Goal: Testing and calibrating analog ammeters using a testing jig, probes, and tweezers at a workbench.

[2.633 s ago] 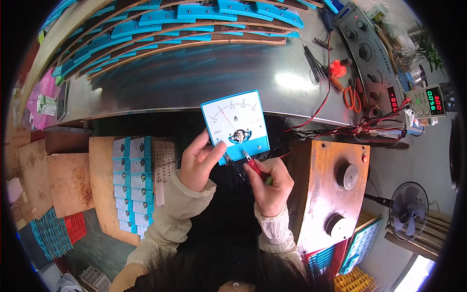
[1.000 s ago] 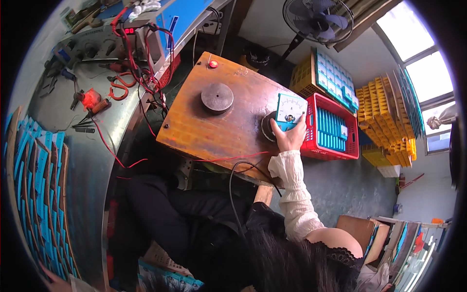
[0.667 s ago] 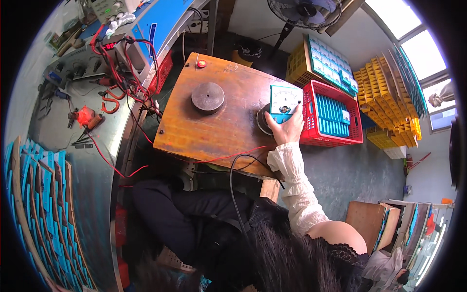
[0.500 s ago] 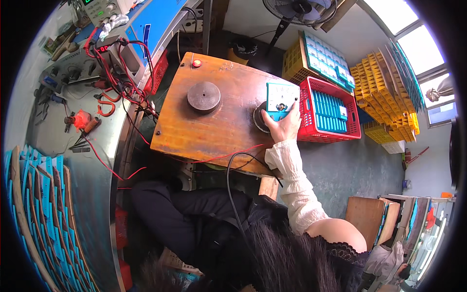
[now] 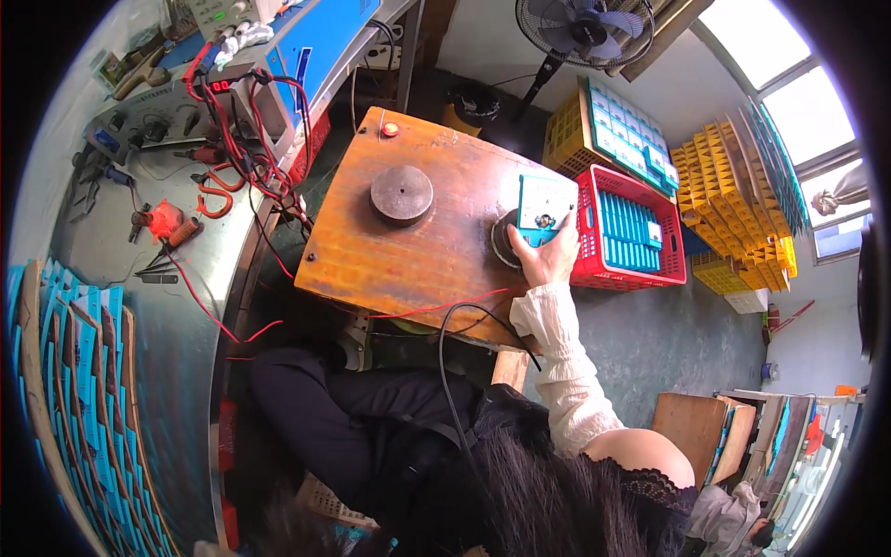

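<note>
My right hand (image 5: 553, 256) is wrapped round the lower part of a square panel meter (image 5: 541, 195) with a white dial face and teal edges. The thumb lies on the meter's left side and the fingers on its right. Under the meter, a dark round disc (image 5: 504, 239) shows partly on the wooden tabletop (image 5: 436, 255); whether the meter rests on it I cannot tell. A second thick metal disc (image 5: 401, 195) sits farther left on the same board. My left hand is out of sight.
Right of the tabletop stands a red crate (image 5: 585, 265) holding rows of teal meters. Yellow trays (image 5: 719, 186) are stacked behind it. At left, a metal bench (image 5: 209, 269) carries red leads, pliers (image 5: 218, 190) and instruments. A red button (image 5: 391, 129) sits at the board's far corner.
The whole view has shifted, so the table and crate appear slightly lower in the picture. My right hand keeps its grip on the meter, with little visible movement relative to the board.
</note>
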The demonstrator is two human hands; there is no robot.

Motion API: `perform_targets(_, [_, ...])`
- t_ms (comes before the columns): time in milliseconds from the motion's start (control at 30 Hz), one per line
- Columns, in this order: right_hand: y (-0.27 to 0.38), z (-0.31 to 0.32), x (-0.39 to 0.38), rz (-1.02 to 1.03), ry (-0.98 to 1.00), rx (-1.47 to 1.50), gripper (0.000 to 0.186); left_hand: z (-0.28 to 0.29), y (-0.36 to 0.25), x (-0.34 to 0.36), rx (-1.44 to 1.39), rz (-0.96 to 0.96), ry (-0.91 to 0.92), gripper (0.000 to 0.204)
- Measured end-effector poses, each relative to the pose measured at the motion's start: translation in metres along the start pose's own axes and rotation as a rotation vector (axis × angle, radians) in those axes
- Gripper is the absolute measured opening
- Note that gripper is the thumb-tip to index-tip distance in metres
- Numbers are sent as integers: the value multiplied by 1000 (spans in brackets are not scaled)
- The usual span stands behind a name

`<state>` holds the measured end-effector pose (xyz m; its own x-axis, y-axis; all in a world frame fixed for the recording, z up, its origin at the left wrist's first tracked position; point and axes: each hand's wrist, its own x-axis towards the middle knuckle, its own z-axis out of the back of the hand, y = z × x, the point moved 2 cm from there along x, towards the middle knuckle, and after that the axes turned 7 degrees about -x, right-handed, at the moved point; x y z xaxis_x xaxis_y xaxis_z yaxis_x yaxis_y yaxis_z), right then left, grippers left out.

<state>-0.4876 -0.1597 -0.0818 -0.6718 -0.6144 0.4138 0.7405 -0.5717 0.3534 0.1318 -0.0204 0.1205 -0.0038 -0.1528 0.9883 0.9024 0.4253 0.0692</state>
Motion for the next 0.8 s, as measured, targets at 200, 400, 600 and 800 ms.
perform_targets(200, [57,-1,-4,193,-12,183,113,10,-87,-97,-652,597,338,34])
perform_targets(400, [155,-67,5,243,254,309,121,30,-133,-111,-891,434,825,11])
perform_targets(600, [150,-84,5,402,27,389,102,52,-107,-133,-936,864,1019,20])
perform_targets(800, [160,-87,9,506,18,547,96,60,-116,-156,-925,1058,955,40])
